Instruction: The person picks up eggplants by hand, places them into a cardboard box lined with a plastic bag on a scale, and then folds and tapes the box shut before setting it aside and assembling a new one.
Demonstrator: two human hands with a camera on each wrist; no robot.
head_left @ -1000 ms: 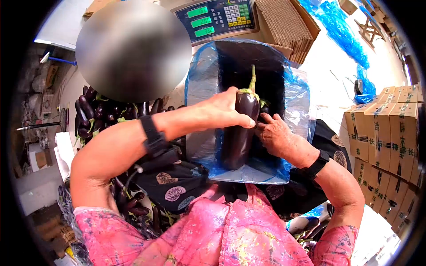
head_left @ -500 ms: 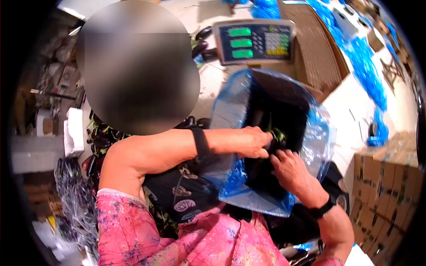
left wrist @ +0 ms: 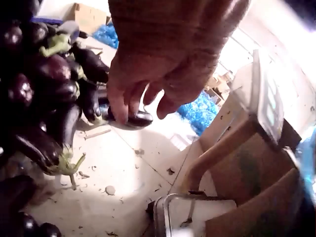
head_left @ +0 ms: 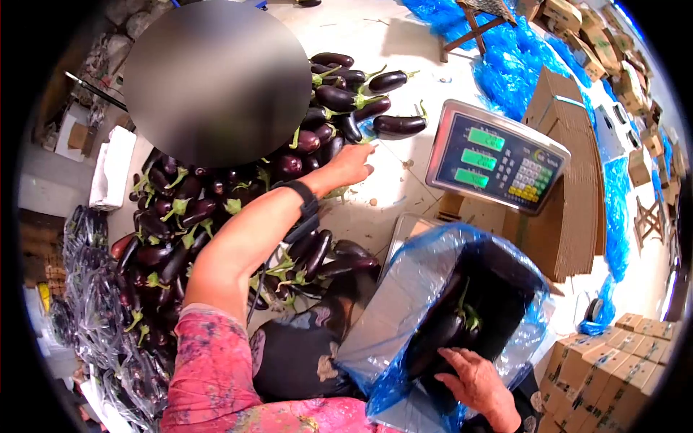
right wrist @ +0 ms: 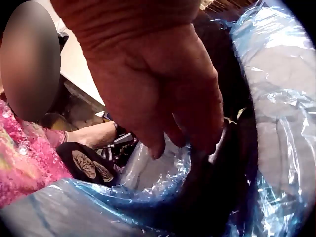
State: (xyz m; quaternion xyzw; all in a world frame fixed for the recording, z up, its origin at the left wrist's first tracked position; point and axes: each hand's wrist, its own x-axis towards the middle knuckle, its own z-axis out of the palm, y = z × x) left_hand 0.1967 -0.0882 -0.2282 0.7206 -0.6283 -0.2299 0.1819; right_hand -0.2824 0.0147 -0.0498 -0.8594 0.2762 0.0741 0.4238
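While at least one eggplant (head_left: 437,335) lies in the plastic-lined carton (head_left: 382,310), its stem end toward the far side, a loose eggplant (left wrist: 144,119) rests on the tiled floor (head_left: 411,72), just beyond the fingers of the left hand (head_left: 350,166); those fingers point downward, thumb apart, grasping nothing, though whether they touch that eggplant cannot be told; the right hand (head_left: 473,382) reaches into the carton, its fingers loosely extended and gripping nothing visible, near the eggplant there, contact unclear.

The step in hand looks like fetching another eggplant for packing; the next move seems to call for closing the left fingers around one body without snagging its neighbours, the right hand keeping the packed fruit in line.

Left of the carton spreads the eggplant heap (head_left: 195,209); beyond it stands a digital scale display (head_left: 498,159), with flattened cardboard (head_left: 556,108) behind; farther right, stacked boxes (head_left: 606,368).
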